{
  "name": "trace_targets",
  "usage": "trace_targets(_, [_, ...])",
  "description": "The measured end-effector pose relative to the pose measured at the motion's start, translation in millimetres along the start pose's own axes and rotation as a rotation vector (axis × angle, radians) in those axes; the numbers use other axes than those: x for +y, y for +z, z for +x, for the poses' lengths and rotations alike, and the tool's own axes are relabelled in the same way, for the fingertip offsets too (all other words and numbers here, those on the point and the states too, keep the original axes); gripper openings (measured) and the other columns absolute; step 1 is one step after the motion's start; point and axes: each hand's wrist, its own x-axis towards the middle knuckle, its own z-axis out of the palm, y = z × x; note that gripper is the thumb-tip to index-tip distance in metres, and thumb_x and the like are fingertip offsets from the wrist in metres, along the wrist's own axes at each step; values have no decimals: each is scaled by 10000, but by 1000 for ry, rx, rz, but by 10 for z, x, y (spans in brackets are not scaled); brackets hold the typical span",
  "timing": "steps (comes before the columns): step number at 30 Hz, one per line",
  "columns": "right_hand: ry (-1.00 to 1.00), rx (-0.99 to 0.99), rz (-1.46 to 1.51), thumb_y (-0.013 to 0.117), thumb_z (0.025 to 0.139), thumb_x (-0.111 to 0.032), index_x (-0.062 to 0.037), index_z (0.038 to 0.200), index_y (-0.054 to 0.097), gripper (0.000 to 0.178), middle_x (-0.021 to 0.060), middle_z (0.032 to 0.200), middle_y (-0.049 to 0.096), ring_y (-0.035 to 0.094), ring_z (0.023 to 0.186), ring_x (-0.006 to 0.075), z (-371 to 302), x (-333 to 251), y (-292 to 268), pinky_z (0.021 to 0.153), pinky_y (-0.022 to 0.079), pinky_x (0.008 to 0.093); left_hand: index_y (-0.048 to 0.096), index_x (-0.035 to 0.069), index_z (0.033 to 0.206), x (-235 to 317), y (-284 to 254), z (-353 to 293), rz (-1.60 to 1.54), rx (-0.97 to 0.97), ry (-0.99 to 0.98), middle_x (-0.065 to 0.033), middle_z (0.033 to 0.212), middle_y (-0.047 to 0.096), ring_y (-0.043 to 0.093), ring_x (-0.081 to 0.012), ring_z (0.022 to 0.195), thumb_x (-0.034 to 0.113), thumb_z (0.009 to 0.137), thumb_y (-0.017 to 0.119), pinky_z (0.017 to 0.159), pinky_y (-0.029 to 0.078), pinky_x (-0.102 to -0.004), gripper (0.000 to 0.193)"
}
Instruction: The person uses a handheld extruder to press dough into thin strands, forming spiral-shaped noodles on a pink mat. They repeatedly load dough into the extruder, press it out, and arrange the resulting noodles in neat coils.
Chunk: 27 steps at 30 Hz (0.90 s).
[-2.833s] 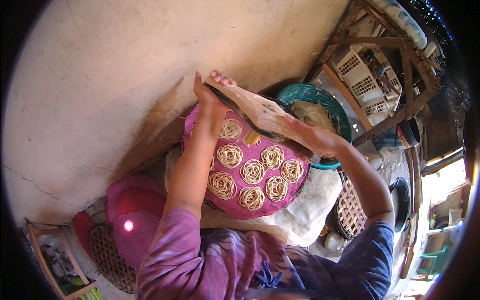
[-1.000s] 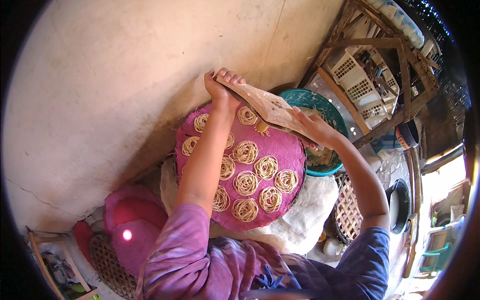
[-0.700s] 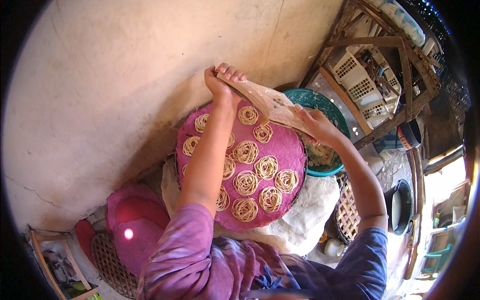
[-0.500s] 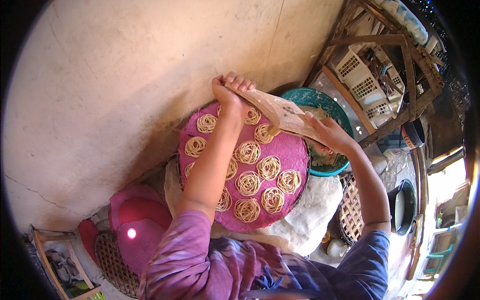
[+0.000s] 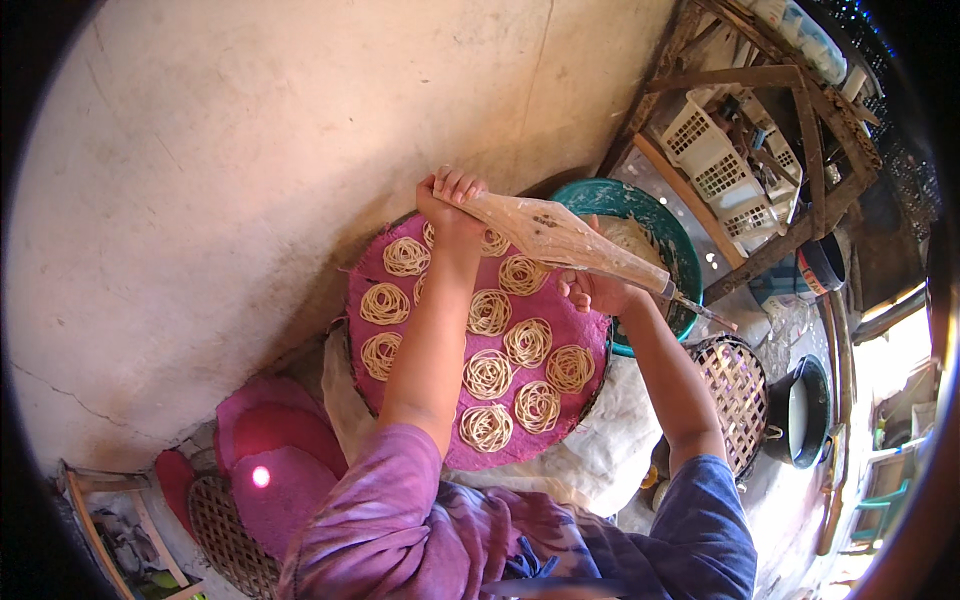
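Note:
A round tray covered with pink cloth (image 5: 580, 335) lies in front of me, holding several coils of pale dough noodle (image 5: 488, 374). My left hand (image 5: 450, 195) grips the twisted top end of a clear piping bag (image 5: 560, 238) filled with dough, over the tray's far edge. My right hand (image 5: 592, 292) holds the bag near its narrow nozzle end, at the tray's right rim. The nozzle (image 5: 700, 310) points right, toward a teal bowl.
A teal bowl (image 5: 655, 215) with dough stands right of the tray. A woven basket tray (image 5: 738, 395) and a dark pot (image 5: 800, 410) lie further right. Pink cloth-covered trays (image 5: 265, 465) are stacked at lower left. A plastered wall (image 5: 250, 150) rises behind; a wooden rack (image 5: 760, 120) holds white baskets.
Both hands have lifted the piping bag off the tray and swung it right, so the nozzle now points at the teal bowl. The view has shifted slightly.

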Motion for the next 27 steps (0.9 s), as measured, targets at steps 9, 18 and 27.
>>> trace_targets(9, [-882,275,-2061,435,978,-335,-184,1412,465,461,165,995,654,638,856,239,328,231,-267,745,511,386,362,220,538,249,876,-230,336,-224,155,83,410,343,329,-94,344,327,891,359,444,364,-276,369])
trace_targets(18, [-718,417,-2033,560,789,-58,-156,1171,695,417,145,1074,544,562,978,339,324,194,549,870,454,469,428,222,575,864,2619,-1618,1074,-740,500,76,413,404,341,-77,325,330,995,294,417,368,-270,454])
trace_targets(27, [-715,217,-1923,664,795,-76,-118,994,729,213,112,1046,553,527,1050,315,609,762,1043,901,449,443,438,153,648,1085,2962,-2918,1588,-721,826,-10,487,375,322,-137,414,358,977,250,502,352,-321,431])
